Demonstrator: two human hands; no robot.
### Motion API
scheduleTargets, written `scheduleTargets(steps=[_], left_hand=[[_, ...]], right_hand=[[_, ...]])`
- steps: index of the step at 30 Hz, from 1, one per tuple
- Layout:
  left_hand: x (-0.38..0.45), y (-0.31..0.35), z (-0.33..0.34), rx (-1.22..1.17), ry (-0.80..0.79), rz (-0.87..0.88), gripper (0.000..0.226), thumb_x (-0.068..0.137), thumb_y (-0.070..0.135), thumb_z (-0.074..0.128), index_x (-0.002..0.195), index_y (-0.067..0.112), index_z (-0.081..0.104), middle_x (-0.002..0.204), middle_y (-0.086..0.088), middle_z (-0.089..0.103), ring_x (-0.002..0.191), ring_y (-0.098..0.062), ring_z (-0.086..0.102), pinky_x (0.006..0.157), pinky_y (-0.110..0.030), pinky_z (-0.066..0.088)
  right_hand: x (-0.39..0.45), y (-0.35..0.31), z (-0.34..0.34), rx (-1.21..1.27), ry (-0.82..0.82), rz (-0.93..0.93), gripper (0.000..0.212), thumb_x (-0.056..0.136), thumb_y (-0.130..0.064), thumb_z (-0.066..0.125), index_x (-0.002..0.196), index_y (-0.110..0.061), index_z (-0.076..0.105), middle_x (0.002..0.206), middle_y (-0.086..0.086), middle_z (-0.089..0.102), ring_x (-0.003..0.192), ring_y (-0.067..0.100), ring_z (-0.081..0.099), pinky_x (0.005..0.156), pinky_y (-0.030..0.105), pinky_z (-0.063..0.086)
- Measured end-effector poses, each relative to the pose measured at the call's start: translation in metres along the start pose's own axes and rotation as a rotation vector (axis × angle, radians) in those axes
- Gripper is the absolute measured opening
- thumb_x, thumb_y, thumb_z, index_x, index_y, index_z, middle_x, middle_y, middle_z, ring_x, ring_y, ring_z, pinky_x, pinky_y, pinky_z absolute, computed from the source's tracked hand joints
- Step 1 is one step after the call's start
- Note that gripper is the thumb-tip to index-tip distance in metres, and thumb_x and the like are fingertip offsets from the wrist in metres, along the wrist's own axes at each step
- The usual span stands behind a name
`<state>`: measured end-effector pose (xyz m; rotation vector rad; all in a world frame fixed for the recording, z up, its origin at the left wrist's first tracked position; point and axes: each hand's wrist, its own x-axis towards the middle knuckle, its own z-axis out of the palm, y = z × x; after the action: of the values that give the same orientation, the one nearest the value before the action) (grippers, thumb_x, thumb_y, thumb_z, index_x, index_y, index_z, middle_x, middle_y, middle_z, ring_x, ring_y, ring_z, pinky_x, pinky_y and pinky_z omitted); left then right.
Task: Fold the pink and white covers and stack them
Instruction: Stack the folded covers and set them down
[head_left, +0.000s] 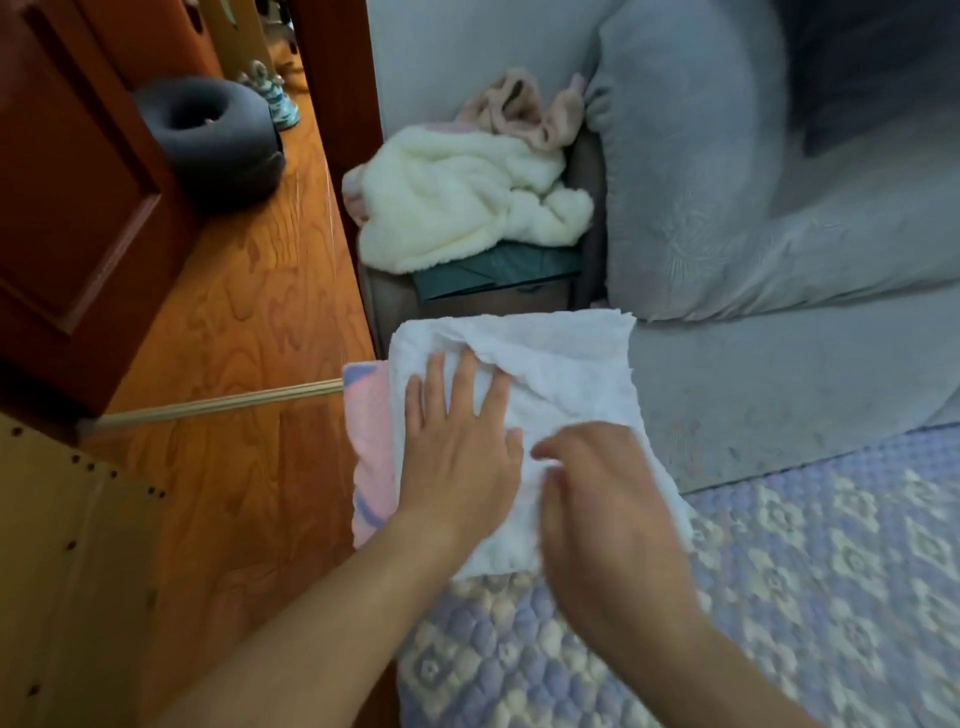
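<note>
The white cover (550, 384) lies folded on the pink cover (370, 447) at the bed's (779, 571) edge; beyond it sits a cream blanket (457, 208). The left hand (457, 457) presses it with fingers straight and spread; the right hand (608, 499) is blurred, fingers curled on the cloth, grip unclear.

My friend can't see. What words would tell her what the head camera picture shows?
Two hands smooth a folded white cover lying on a pink cover at a bed's edge: the left hand presses flat, the right hand is blurred. Behind sit a fluffy cream blanket and a grey pillow.
</note>
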<state>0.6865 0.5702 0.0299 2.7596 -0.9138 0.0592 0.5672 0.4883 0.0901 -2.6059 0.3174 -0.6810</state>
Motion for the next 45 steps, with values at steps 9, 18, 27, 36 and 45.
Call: scheduleTargets(steps=[9, 18, 27, 36, 45], left_hand=[[0.018, -0.008, 0.019, -0.017, -0.017, -0.2, 0.065, 0.101, 0.058, 0.017, 0.158, 0.038, -0.009, 0.166, 0.002, -0.019, 0.153, -0.029, -0.014, 0.122, -0.059, 0.004], [0.031, -0.004, 0.024, 0.006, 0.0, -0.232, 0.07, 0.095, 0.055, 0.026, 0.159, 0.04, 0.001, 0.168, 0.002, -0.008, 0.154, -0.03, -0.007, 0.119, -0.061, 0.015], [0.044, -0.003, 0.041, 0.019, -0.06, -0.306, 0.071, 0.096, 0.057, 0.027, 0.157, 0.043, -0.005, 0.166, 0.003, -0.02, 0.152, -0.033, -0.017, 0.115, -0.063, 0.021], [0.047, -0.004, 0.048, 0.009, -0.04, -0.342, 0.071, 0.093, 0.058, 0.026, 0.158, 0.041, 0.004, 0.168, 0.002, -0.008, 0.153, -0.033, -0.012, 0.111, -0.067, 0.025], [0.047, -0.077, 0.029, -0.539, 0.08, -0.779, 0.071, 0.094, 0.073, 0.023, 0.157, 0.04, 0.018, 0.166, -0.005, 0.015, 0.151, -0.032, 0.017, 0.121, -0.053, 0.019]], right_hand=[[0.099, 0.112, 0.027, -0.261, 0.121, 0.436, 0.052, 0.1, -0.032, 0.04, 0.145, -0.005, 0.04, 0.152, 0.022, 0.033, 0.138, 0.035, 0.031, 0.116, 0.052, 0.025], [0.13, 0.11, 0.076, -0.27, -0.537, 0.235, 0.061, 0.103, -0.052, 0.017, 0.159, -0.027, 0.011, 0.167, 0.006, 0.005, 0.153, 0.031, 0.005, 0.123, 0.05, 0.006], [0.096, 0.09, 0.067, -0.219, -0.319, -0.363, 0.029, 0.093, -0.015, 0.05, 0.117, -0.007, 0.063, 0.115, 0.012, 0.063, 0.107, 0.036, 0.056, 0.097, 0.047, 0.046], [0.121, 0.086, 0.063, -0.437, -0.125, 0.114, 0.057, 0.099, -0.035, 0.042, 0.153, -0.02, 0.032, 0.165, 0.014, 0.009, 0.15, 0.044, 0.002, 0.12, 0.058, 0.002], [0.107, 0.114, 0.109, -0.3, -0.555, 0.311, 0.066, 0.096, -0.066, 0.018, 0.155, -0.045, -0.004, 0.164, -0.014, -0.012, 0.145, 0.038, 0.002, 0.114, 0.058, 0.028]])
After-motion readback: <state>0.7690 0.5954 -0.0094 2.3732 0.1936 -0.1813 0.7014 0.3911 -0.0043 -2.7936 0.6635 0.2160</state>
